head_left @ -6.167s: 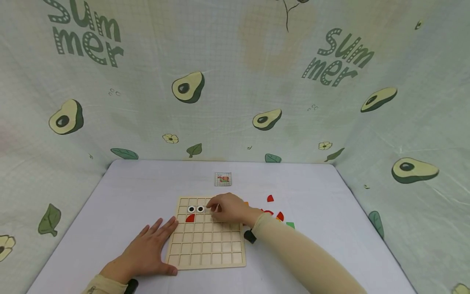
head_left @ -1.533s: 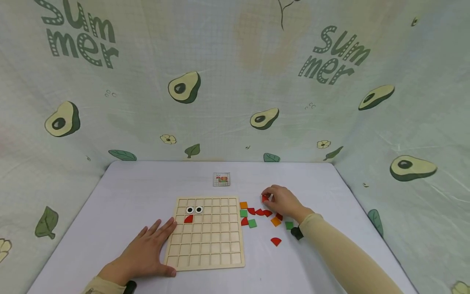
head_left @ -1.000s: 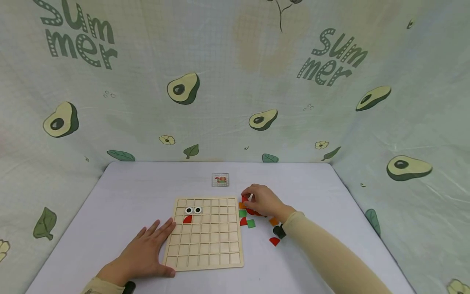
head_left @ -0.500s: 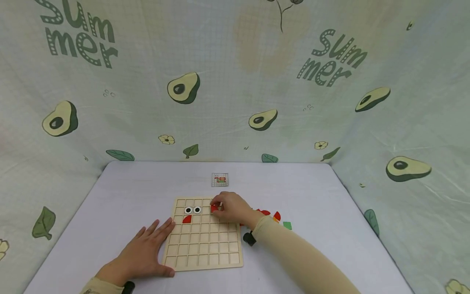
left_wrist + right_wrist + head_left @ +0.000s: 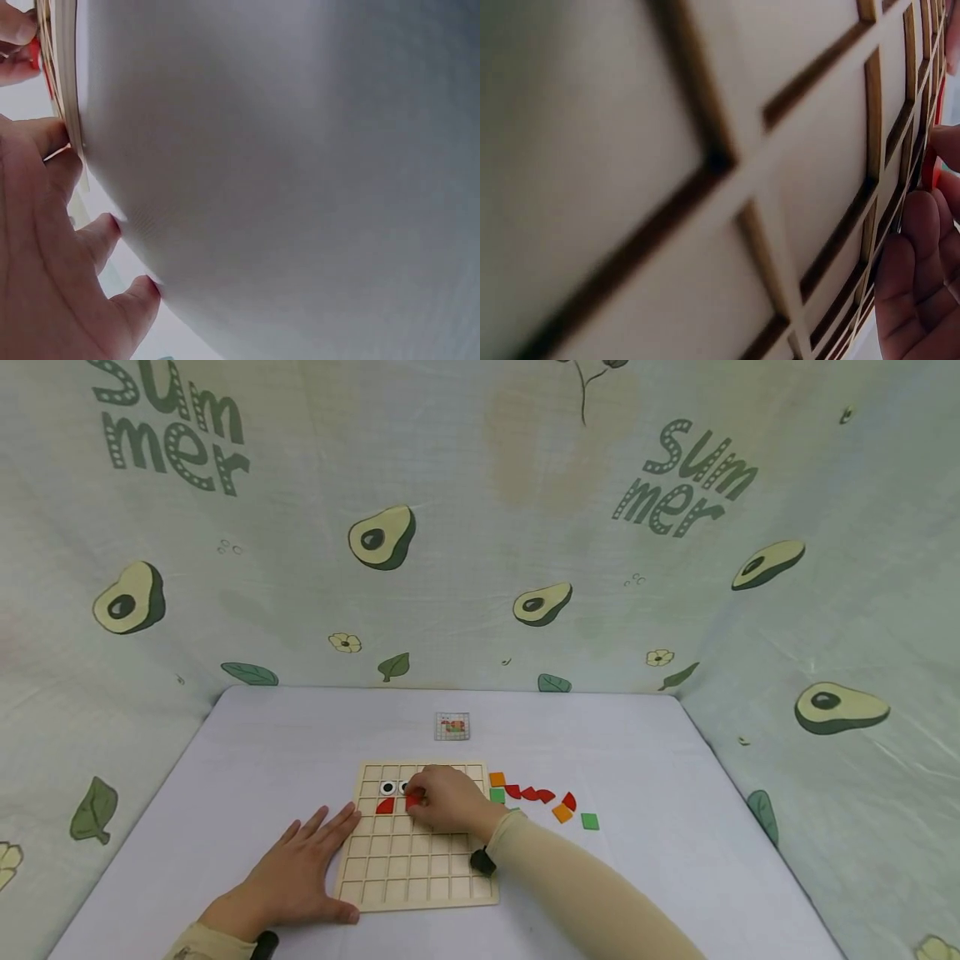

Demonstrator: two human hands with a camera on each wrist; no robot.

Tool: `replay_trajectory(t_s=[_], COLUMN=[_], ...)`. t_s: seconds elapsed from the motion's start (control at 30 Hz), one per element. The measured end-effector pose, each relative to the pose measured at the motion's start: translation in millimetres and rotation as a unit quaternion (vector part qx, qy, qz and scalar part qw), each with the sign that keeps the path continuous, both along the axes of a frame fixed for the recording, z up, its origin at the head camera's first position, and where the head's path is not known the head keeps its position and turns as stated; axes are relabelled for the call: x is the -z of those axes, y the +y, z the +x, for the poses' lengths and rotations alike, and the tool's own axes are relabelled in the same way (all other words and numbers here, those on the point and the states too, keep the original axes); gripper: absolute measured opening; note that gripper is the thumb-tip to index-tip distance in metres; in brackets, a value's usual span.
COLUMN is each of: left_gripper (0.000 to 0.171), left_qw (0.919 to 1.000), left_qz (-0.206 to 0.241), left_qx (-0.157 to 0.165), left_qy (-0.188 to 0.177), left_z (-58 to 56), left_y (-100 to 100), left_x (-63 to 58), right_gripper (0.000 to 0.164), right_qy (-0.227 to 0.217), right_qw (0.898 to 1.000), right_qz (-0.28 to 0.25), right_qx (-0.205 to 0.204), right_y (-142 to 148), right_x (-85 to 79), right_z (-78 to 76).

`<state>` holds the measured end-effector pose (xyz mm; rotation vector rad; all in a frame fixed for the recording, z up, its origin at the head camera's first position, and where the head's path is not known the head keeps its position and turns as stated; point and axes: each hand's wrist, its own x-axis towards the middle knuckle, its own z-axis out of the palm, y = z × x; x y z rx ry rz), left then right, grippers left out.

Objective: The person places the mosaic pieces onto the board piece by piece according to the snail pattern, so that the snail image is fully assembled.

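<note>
A wooden grid board (image 5: pixel 420 893) lies on the white table. Two round eye tiles sit in its upper left squares; the left eye tile (image 5: pixel 387 787) shows whole, the other is partly behind my right fingers. Below the left one lies a red quarter-circle tile (image 5: pixel 385 806). My right hand (image 5: pixel 446 800) pinches another red tile (image 5: pixel 413 801) low over the square just right of it; in the right wrist view this red tile (image 5: pixel 930 169) shows between thumb and finger, close to the grid. My left hand (image 5: pixel 303 872) lies spread, its fingertips and thumb at the board's left edge.
Right of the board lie loose tiles: an orange square (image 5: pixel 497 779), a green square (image 5: pixel 497 795), several red pieces (image 5: pixel 529 793), another orange square (image 5: pixel 562 813) and a green square (image 5: pixel 590 821). Behind the board is a small picture card (image 5: pixel 452 727). A printed cloth (image 5: pixel 465 635) hangs at the back.
My right hand took a red tile from the loose pieces on the right and carried it left over the board, to beside the placed red tile. My left hand stayed at the board's edge.
</note>
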<state>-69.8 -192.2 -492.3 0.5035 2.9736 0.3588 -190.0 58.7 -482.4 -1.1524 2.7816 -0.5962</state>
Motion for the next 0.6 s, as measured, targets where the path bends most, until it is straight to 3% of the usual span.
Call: replay_trajectory(t_s=[0.23,0.6], left_gripper=[0.133,0.133], left_qw=[1.0000,0.9999], left_qz=[-0.002,-0.004], left_qx=[0.004,0.006], left_qy=[0.006,0.013], left_z=[-1.0,-1.3], left_y=[0.4,-0.4], left_x=[0.7,1.5], right_gripper=[0.022,0.024], right_qy=[0.016,0.002], right_qw=[1.000,1.000], right_qz=[0.006,0.002], right_qx=[0.005,0.016], right_y=[-4.6,-5.2], right_x=[-1.6,-2.9], right_z=[3.9,7.6])
